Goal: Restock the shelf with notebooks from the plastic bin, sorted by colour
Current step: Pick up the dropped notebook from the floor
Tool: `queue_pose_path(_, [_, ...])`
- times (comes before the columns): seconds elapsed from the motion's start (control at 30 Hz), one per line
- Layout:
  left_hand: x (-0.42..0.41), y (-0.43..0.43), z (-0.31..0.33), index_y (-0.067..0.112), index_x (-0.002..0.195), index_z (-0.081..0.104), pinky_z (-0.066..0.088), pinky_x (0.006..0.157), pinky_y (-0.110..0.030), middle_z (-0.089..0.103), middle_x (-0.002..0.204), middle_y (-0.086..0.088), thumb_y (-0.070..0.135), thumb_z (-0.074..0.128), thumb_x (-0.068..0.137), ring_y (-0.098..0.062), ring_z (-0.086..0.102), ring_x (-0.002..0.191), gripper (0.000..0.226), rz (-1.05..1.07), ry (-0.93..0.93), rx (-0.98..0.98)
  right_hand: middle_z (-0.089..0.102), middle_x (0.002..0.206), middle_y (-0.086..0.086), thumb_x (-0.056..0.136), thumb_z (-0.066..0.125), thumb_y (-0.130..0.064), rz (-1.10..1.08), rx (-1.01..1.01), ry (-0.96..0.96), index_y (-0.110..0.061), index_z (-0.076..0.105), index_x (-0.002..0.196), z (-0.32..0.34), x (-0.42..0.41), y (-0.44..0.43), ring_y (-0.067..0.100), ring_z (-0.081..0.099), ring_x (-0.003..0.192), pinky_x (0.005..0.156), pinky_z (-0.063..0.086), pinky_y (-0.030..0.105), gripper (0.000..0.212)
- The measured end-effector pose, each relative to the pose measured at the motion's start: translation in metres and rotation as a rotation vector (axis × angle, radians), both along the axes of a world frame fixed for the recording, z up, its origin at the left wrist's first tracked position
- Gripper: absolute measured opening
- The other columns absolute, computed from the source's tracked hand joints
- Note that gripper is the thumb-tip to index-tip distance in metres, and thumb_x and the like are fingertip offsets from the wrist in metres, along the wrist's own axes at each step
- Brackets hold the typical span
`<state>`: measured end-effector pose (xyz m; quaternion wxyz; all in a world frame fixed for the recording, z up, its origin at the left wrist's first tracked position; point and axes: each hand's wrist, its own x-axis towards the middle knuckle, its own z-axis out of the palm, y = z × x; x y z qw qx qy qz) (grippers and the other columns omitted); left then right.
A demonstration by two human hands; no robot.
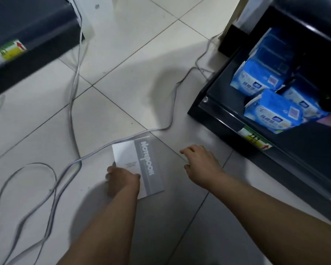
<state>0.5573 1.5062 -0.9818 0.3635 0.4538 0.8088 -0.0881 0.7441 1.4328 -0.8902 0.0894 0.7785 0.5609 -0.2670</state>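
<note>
Grey notebook in left hand (right hand loosely spread).

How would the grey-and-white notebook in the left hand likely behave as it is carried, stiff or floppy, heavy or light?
The notebook looks thin with a soft cover, so it probably flexes somewhat when held by one edge, as the left hand holds it. One hand carries it alone, so it is likely light. Its smooth cover could slide in a loose grip. The right hand is empty.

grey-and-white notebook, held over the tiled floor
</note>
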Motion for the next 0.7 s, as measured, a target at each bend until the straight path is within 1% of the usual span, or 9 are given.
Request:
queue_pose_path(0.1, [0.003,0.004,0.007,0.004,0.125,0.042,0.046,0.095,-0.044,0.059,0.126,-0.02,0.025,0.066,0.084,-0.039,0.056,0.117,0.053,-0.097,-0.047,-0.003,0.041,0.141,0.002,0.095,0.048,-0.018,-0.015,0.011,0.018,-0.022,0.037,0.142,0.009,0.004,0.001,0.024,0.038,0.129,0.105,0.035,0.037,0.049])
queue_pose_path(0.2, [0.01,0.008,0.055,0.006,0.123,0.05,0.045,0.091,-0.039,0.059,0.126,-0.018,0.026,0.048,0.095,-0.036,0.057,0.115,0.034,-0.236,-0.062,0.033,0.04,0.142,0.002,0.095,0.047,-0.017,-0.051,0.005,0.047,-0.022,0.036,0.143,0.042,0.0,-0.01,0.024,0.037,0.129,0.104,0.034,0.037,0.049])
queue_pose_path(0.3, [0.01,0.012,0.127,0.008,0.119,0.049,0.039,0.078,-0.034,0.06,0.122,-0.017,0.021,0.042,0.097,-0.036,0.058,0.111,0.026,-0.398,-0.073,0.074,0.041,0.142,0.001,0.096,0.047,-0.019,-0.082,-0.024,0.082,-0.022,0.037,0.143,0.099,-0.008,-0.03,0.023,0.037,0.13,0.104,0.035,0.037,0.049])
queue_pose_path(0.37, [0.009,0.013,0.181,0.009,0.113,0.051,0.037,0.076,-0.032,0.062,0.118,-0.018,0.019,0.042,0.096,-0.036,0.059,0.106,0.022,-0.47,-0.101,0.084,0.041,0.142,0.002,0.096,0.047,-0.018,-0.097,-0.029,0.107,-0.022,0.037,0.143,0.148,-0.01,-0.041,0.024,0.037,0.129,0.104,0.035,0.037,0.049])
queue_pose_path(0.43, [0.01,0.009,0.238,0.01,0.101,0.051,0.036,0.072,-0.031,0.063,0.11,-0.018,0.017,0.043,0.095,-0.032,0.058,0.093,0.012,-0.496,-0.175,0.108,0.041,0.141,0.002,0.096,0.046,-0.017,-0.121,-0.011,0.118,-0.022,0.037,0.143,0.201,-0.009,-0.051,0.024,0.037,0.129,0.103,0.035,0.036,0.049])
queue_pose_path(0.5, [0.013,0.001,0.295,0.012,0.091,0.047,0.032,0.065,-0.031,0.061,0.098,-0.014,0.016,0.044,0.096,-0.026,0.05,0.081,0.006,-0.518,-0.26,0.127,0.042,0.14,0.002,0.096,0.045,-0.017,-0.155,0.016,0.12,-0.023,0.037,0.143,0.253,-0.006,-0.06,0.023,0.038,0.128,0.1,0.036,0.035,0.048])
queue_pose_path(0.57, [0.019,-0.009,0.36,0.014,0.089,0.047,0.03,0.061,-0.031,0.056,0.091,-0.006,0.017,0.045,0.097,-0.023,0.048,0.079,0.008,-0.563,-0.332,0.144,0.041,0.141,0.001,0.097,0.045,-0.019,-0.195,0.04,0.112,-0.024,0.037,0.143,0.313,-0.001,-0.071,0.022,0.037,0.128,0.1,0.036,0.035,0.047])
queue_pose_path(0.6, [0.023,-0.013,0.392,0.015,0.089,0.048,0.03,0.062,-0.03,0.056,0.091,-0.004,0.017,0.046,0.097,-0.022,0.049,0.08,0.008,-0.594,-0.36,0.159,0.041,0.141,0.001,0.096,0.046,-0.021,-0.212,0.052,0.096,-0.024,0.037,0.143,0.343,0.002,-0.076,0.022,0.037,0.129,0.1,0.035,0.035,0.047])
queue_pose_path(0.7, [0.044,-0.021,0.485,0.012,0.092,0.057,0.035,0.066,-0.029,0.065,0.094,-0.007,0.019,0.052,0.094,-0.027,0.058,0.086,0.009,-0.675,-0.458,0.23,0.041,0.141,0.0,0.094,0.048,-0.022,-0.265,0.102,0.032,-0.026,0.038,0.142,0.431,0.013,-0.088,0.023,0.038,0.129,0.099,0.037,0.038,0.049])
